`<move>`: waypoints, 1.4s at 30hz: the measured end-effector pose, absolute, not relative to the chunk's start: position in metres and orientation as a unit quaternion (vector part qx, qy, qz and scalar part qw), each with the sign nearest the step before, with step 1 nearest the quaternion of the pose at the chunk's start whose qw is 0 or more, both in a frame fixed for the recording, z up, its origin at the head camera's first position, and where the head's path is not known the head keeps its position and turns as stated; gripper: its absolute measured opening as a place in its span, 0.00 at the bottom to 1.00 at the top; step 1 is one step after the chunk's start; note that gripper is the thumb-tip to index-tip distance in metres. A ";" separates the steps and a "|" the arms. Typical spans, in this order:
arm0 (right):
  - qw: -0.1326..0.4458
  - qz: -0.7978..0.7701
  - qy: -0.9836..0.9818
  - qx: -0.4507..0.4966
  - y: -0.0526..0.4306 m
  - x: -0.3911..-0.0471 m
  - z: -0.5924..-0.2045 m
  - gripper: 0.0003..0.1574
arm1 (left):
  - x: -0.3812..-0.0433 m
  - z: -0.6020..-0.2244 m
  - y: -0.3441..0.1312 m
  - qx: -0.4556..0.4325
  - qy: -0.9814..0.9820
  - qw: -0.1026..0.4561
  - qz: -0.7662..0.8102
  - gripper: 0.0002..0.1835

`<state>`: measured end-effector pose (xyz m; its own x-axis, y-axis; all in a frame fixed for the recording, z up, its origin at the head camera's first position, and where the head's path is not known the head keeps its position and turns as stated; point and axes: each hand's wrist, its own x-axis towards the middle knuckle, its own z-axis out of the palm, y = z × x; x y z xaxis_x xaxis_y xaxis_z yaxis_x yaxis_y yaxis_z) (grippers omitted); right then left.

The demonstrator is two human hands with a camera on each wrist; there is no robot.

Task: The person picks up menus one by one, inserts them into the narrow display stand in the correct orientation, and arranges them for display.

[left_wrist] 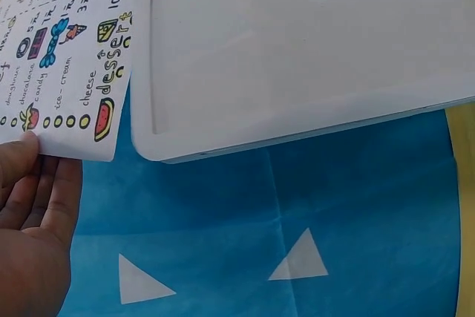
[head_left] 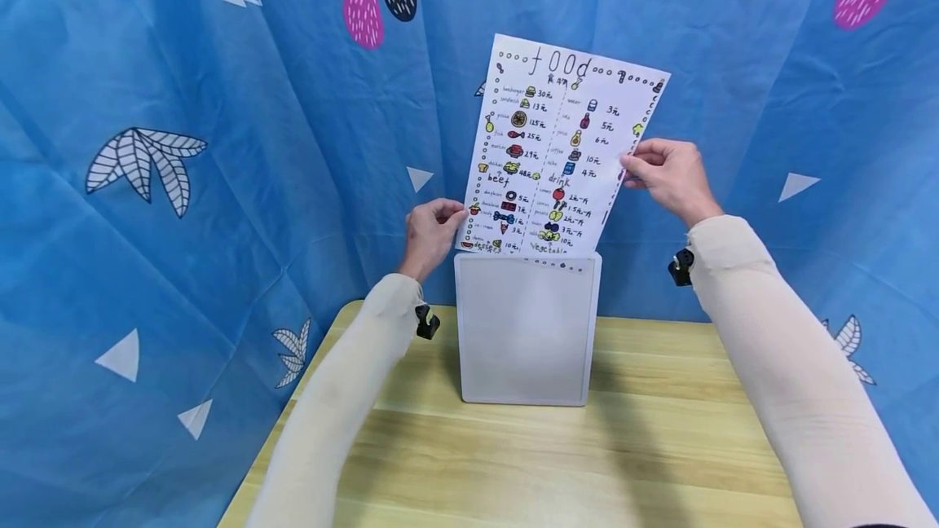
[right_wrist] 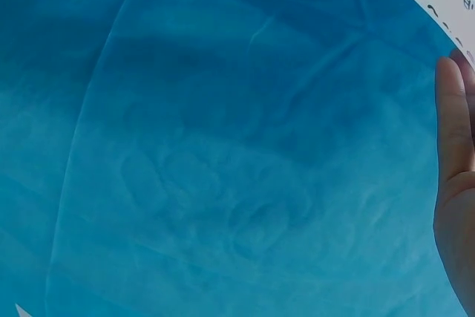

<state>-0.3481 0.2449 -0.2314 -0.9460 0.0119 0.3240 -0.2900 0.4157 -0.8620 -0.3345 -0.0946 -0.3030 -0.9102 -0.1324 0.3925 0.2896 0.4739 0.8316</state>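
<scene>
A hand-drawn paper menu [head_left: 546, 153], headed "food" with small coloured drawings and prices, is held up, tilted a little clockwise. My left hand [head_left: 431, 236] pinches its lower left edge between thumb and fingers, beside the strawberry drawing in the left wrist view. Higher up on the opposite side, my right hand [head_left: 672, 173] pinches the right edge. Below stands an upright white framed board [head_left: 526, 332]. The sheet's bottom edge overlaps the board's top, and a row of dots on the sheet shows faintly through the board's upper part.
The board stands on a light wood table [head_left: 528, 463] near its back edge. Behind and to the left hangs a blue patterned curtain [head_left: 308, 104]. A small black clip-like piece [head_left: 427, 322] sits at the left wrist, another [head_left: 681, 267] at the right.
</scene>
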 end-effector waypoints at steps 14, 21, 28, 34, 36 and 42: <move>0.165 0.550 -0.814 0.085 0.237 -0.347 -0.231 0.22 | -0.332 -0.313 -0.100 -0.030 -0.840 0.184 -0.510 0.09; 0.185 0.521 -0.827 0.101 0.232 -0.346 -0.231 0.22 | -0.331 -0.319 -0.102 -0.031 -0.846 0.174 -0.503 0.08; 0.193 0.523 -0.821 0.119 0.229 -0.346 -0.231 0.19 | -0.331 -0.323 -0.104 -0.029 -0.852 0.158 -0.498 0.07; 0.199 0.516 -0.823 0.128 0.227 -0.348 -0.233 0.17 | -0.332 -0.326 -0.106 -0.032 -0.855 0.158 -0.494 0.07; 0.201 0.513 -0.824 0.131 0.227 -0.349 -0.234 0.17 | -0.333 -0.327 -0.106 -0.034 -0.852 0.158 -0.497 0.08; 0.203 0.518 -0.818 0.147 0.225 -0.352 -0.236 0.15 | -0.336 -0.330 -0.107 -0.036 -0.842 0.156 -0.515 0.09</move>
<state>-0.3525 0.2251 -0.2363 -0.8739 -0.0298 0.4851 -0.4513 0.4203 -0.7872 -0.3357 -0.1069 -0.3302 -0.9487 -0.1004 0.2997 0.2211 0.4667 0.8564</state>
